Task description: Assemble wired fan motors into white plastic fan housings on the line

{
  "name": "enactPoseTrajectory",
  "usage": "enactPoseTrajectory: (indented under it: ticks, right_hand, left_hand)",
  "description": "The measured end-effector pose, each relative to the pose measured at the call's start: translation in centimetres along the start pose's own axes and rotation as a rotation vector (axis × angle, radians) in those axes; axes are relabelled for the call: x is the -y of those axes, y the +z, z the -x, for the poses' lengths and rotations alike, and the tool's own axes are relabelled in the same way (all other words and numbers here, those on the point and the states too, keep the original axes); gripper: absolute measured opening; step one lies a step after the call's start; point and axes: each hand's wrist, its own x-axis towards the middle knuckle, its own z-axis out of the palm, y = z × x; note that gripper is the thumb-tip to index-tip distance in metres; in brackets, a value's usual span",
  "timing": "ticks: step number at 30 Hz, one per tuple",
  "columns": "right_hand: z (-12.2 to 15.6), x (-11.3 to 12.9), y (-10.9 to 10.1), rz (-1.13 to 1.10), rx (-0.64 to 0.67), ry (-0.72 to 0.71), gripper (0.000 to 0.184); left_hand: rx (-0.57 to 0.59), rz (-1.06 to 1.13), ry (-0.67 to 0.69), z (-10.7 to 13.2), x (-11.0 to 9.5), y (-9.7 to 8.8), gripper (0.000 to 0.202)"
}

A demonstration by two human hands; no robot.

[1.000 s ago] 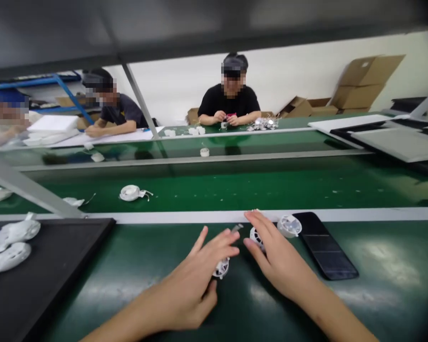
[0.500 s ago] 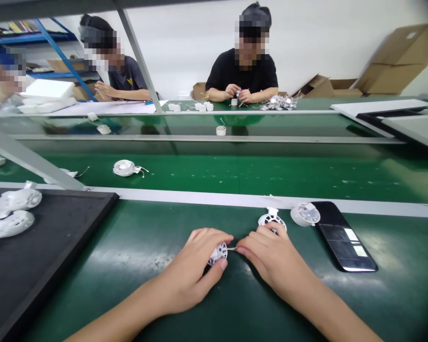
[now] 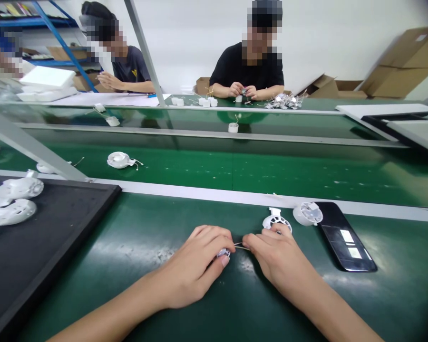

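Observation:
My left hand point(image 3: 199, 263) is closed around a small white slotted plastic part point(image 3: 224, 252), mostly hidden under the fingers. Thin pale wires point(image 3: 239, 245) run from that part across a short gap to my right hand point(image 3: 276, 251), whose thumb and forefinger pinch their far end. Just beyond my right fingers lies a white round housing with dark slots and a tab point(image 3: 275, 219); the fingers overlap it, and whether they touch it I cannot tell. To its right a white ring-shaped part point(image 3: 307, 214) rests against the corner of a black phone point(image 3: 345, 242).
At left, a black tray point(image 3: 74, 223) holds several white housings point(image 3: 12, 212). Beyond a pale rail, a green conveyor belt point(image 3: 185, 166) carries a white fan-like part point(image 3: 119, 160) with wires. Two co-workers sit across the line, one handling small parts. A slanted grey post point(image 3: 39, 142) crosses the left side.
My right hand has moved slightly right, away from the left, and more wire shows between them. My left fingers now cover more of the white part. The view has shifted a little.

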Motion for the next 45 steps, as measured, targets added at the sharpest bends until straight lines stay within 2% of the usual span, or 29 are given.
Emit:
enactPoseTrajectory:
  ticks: [2, 5, 8, 11, 13, 16, 18, 21, 25, 27, 30, 32, 33, 35, 38, 42, 45]
  right_hand:
    - [-0.1, -0.3, -0.3, 0.006, -0.019, -0.007, 0.029]
    - [-0.3, -0.2, -1.2, 0.054, -0.137, 0.029, 0.018]
    - [-0.2, 0.7, -2.1, -0.084, -0.246, 0.068, 0.030]
    - [0.2, 1.8, -2.0, -0.393, -0.175, 0.058, 0.030]
    - [0.3, 2.3, -1.4, -0.507, -0.097, 0.061, 0.030]
    - [0.3, 2.6, -0.5, -0.583, -0.066, 0.096, 0.021]
    - [0.2, 2.8, 0.0, -0.605, -0.101, 0.128, 0.018]
    - [0.0, 3.3, 0.5, -0.588, -0.174, 0.159, 0.013]
    - [0.0, 3.2, -0.2, -0.511, -0.179, 0.141, 0.010]
    - [0.1, 2.2, -1.4, -0.332, -0.156, 0.162, 0.023]
    - [0.6, 0.0, -3.1, 0.086, -0.174, 0.346, 0.054]
    - [0.9, -1.3, -3.6, 0.233, -0.163, 0.427, 0.055]
    - [1.1, -1.6, -3.5, 0.230, -0.129, 0.428, 0.051]
    - [1.3, -1.7, -3.1, 0.125, -0.036, 0.388, 0.043]
    - [1.2, -1.0, -2.6, -0.023, 0.040, 0.357, 0.038]
    - [0.7, 0.3, -3.2, -0.176, -0.018, 0.415, 0.044]
    - [0.4, 2.0, -3.6, -0.391, -0.077, 0.352, 0.047]
  left_hand:
    - [0.019, -0.010, 0.014, 0.3, 0.1, -0.2, 0.041]
    - [0.050, -0.036, 0.029, 0.4, 0.5, -0.5, 0.066]
    - [-0.009, -0.062, -0.008, 0.2, 0.7, 0.1, 0.059]
    - [-0.096, -0.067, -0.043, -0.1, 0.6, 1.4, 0.061]
    - [-0.146, -0.070, -0.059, -0.2, 0.5, 2.2, 0.065]
    - [-0.173, -0.073, -0.062, -0.2, 0.5, 2.9, 0.059]
    - [-0.172, -0.065, -0.055, -0.2, 0.6, 3.0, 0.051]
    - [-0.177, -0.057, -0.056, -0.3, 0.7, 2.8, 0.051]
    - [-0.153, -0.081, -0.064, -0.3, 0.6, 2.4, 0.048]
    - [-0.148, -0.100, -0.073, -0.3, 0.5, 2.4, 0.050]
    - [-0.161, -0.115, -0.086, -0.2, 0.5, 2.4, 0.054]
    - [-0.161, -0.117, -0.092, -0.1, 0.4, 2.5, 0.053]
    - [-0.156, -0.119, -0.094, -0.1, 0.4, 2.5, 0.052]
    - [-0.151, -0.123, -0.099, -0.2, 0.4, 2.6, 0.052]
    - [-0.165, -0.101, -0.136, -0.1, 0.3, 2.8, 0.067]
    - [-0.200, -0.072, -0.171, 0.0, 0.5, 3.4, 0.088]
    - [-0.219, -0.085, -0.151, 0.1, 0.8, 3.9, 0.097]
